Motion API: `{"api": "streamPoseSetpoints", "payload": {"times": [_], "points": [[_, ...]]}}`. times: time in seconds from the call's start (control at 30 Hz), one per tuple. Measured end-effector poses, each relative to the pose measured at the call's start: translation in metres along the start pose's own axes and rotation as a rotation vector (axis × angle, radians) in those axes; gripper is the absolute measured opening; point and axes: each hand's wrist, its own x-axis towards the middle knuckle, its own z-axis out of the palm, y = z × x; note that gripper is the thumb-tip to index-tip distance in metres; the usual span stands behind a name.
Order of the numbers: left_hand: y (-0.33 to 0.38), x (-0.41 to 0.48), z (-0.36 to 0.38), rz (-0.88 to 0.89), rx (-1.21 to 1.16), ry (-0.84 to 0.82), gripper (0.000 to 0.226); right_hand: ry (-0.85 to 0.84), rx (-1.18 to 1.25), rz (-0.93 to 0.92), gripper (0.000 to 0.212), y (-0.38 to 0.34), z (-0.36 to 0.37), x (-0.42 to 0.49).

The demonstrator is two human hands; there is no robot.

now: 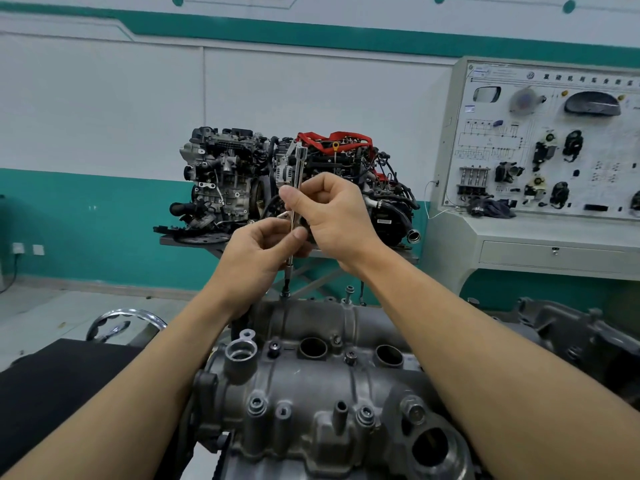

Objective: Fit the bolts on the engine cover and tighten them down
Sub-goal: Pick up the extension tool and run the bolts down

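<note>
Centre frame | fingers of left hand and right hand curled round upright driver | tip on far bolt, engine cover | risk: tilted driver may slip or cross-thread

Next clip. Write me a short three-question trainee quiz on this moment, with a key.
1. True or false: the left hand and the right hand both hold the long wrench, which stands upright over the engine cover.
2. Pick one: the wrench's lower tip meets a bolt at the cover's A) near edge, B) far edge, C) right end.
3. Fill in: to the right of that bolt, a second bolt stands ____ above the cover, not yet screwed down.

Key: 1 true; 2 B; 3 raised.
</note>
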Motion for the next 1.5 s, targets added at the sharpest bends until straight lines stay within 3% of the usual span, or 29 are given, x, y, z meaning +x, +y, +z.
{"api": "streamPoseSetpoints", "payload": {"times": [0.1, 0.17, 0.23, 0.37, 0.47, 0.67, 0.9, 1.03, 1.13, 1.23, 1.33, 1.5], "points": [[-0.0015, -0.0001, -0.0015, 0.027, 0.010, 0.067, 0.026, -0.023, -0.016, 0.016, 0.017, -0.0012, 0.0001, 0.0006], [-0.0023, 0.0005, -0.0018, 0.028, 0.036, 0.055, 0.015, -0.094, 0.025, 0.067, 0.017, -0.0027, 0.0006, 0.0009], [-0.0017, 0.0003, -0.0004, 0.029, 0.032, 0.006, 0.020, -0.135, 0.062, 0.096, 0.019, -0.0041, 0.0004, 0.0006], [-0.0002, 0.0007, 0.0014, 0.042, 0.020, -0.041, 0.019, -0.060, 0.009, 0.032, 0.017, -0.0030, -0.0004, -0.0008], [-0.0023, 0.0012, -0.0001, 0.065, 0.020, 0.033, 0.016, -0.010, -0.016, 0.011, 0.021, -0.0018, -0.0010, -0.0006], [-0.0039, 0.0032, -0.0003, 0.015, 0.044, 0.011, 0.027, -0.159, 0.024, 0.105, 0.022, -0.0051, -0.0009, 0.0010], [-0.0033, 0.0026, 0.0005, 0.047, 0.030, 0.011, 0.028, -0.028, -0.048, 0.009, 0.021, -0.0013, -0.0035, 0.0017], [-0.0061, 0.0027, -0.0013, 0.055, 0.069, 0.035, 0.018, -0.130, -0.028, 0.068, 0.023, -0.0035, -0.0030, 0.0025], [-0.0052, 0.0026, -0.0008, 0.044, 0.038, -0.019, 0.025, -0.167, 0.025, 0.115, 0.021, -0.0052, -0.0027, 0.0007], [-0.0024, 0.0028, 0.0005, 0.049, 0.036, -0.050, 0.026, -0.079, -0.037, 0.039, 0.015, -0.0030, -0.0037, 0.0010], [-0.0022, 0.0015, 0.0006, 0.065, 0.034, 0.015, 0.025, -0.011, -0.029, 0.014, 0.023, -0.0013, -0.0040, 0.0015], [-0.0036, 0.0012, 0.0009, 0.039, 0.034, 0.053, 0.021, -0.134, -0.003, 0.081, 0.021, -0.0039, -0.0041, 0.0031]]}}
